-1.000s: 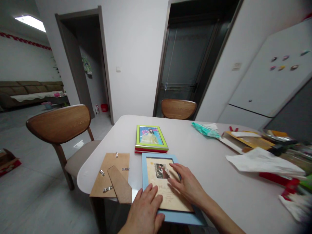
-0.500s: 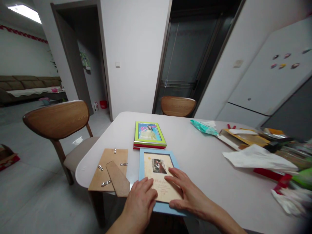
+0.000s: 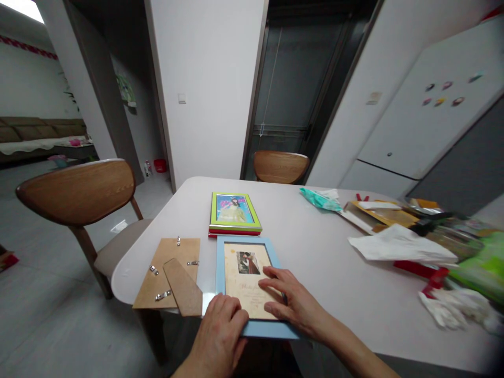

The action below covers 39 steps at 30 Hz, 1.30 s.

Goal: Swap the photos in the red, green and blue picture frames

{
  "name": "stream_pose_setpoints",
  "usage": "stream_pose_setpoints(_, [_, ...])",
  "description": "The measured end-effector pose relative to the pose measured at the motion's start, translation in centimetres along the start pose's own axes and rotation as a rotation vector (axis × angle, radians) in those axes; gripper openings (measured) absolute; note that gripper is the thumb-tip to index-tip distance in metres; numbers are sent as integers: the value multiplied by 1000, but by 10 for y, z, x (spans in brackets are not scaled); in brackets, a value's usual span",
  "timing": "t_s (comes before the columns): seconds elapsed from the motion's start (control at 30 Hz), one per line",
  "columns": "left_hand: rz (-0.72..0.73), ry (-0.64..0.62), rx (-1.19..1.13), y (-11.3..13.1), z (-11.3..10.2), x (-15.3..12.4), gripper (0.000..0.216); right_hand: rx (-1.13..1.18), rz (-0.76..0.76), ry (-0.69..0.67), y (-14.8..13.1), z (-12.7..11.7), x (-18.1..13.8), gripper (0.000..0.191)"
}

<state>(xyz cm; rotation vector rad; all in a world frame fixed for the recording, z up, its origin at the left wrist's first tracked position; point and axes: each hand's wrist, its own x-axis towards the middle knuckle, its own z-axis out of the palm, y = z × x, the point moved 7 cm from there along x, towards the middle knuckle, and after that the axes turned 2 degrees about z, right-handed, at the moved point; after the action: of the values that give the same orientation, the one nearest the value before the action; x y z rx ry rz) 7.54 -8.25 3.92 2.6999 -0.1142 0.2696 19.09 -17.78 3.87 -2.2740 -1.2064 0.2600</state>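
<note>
A light-blue picture frame point(image 3: 271, 329) lies at the table's near edge. Inside it is a cream paper insert point(image 3: 244, 286) with a small photo of a couple and some print. My left hand point(image 3: 221, 328) holds the frame's lower left corner, fingers bent together over the edge. Spread fingers of my right hand point(image 3: 293, 302) rest on the insert's right side, with the palm over the frame's right edge. To the left lies a brown frame backboard point(image 3: 157, 273) with metal clips and a fold-out stand point(image 3: 184, 289).
Beyond the blue frame, a green picture frame point(image 3: 235, 228) is stacked on a red one point(image 3: 236, 234). On the table's right side are a teal package point(image 3: 321, 199), white paper point(image 3: 401, 244), cardboard and white gloves point(image 3: 452, 310). Wooden chairs point(image 3: 79, 189) stand around the table.
The view has shifted a little to the right. My right hand's thumb has moved up from the insert's lower edge and now lies closer to the fingers. The left hand stays at its corner.
</note>
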Motion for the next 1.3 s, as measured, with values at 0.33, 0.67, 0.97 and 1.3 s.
stream_pose_setpoints(0.33, [-7,20,26,-6,3,-3,30,-77,-67,35,-8,-1,-4,28])
stream_pose_setpoints(0.67, [14,-27,-8,-1,-4,2,33,-179,-82,103,-16,5,-1,18])
stream_pose_setpoints(0.97, [-224,308,151,-111,-60,-59,51,-46,-181,131,-99,27,45,25])
stream_pose_setpoints(1.3, [-301,357,215,-151,-78,-83,41,79,-99,29,-145,87,83,50])
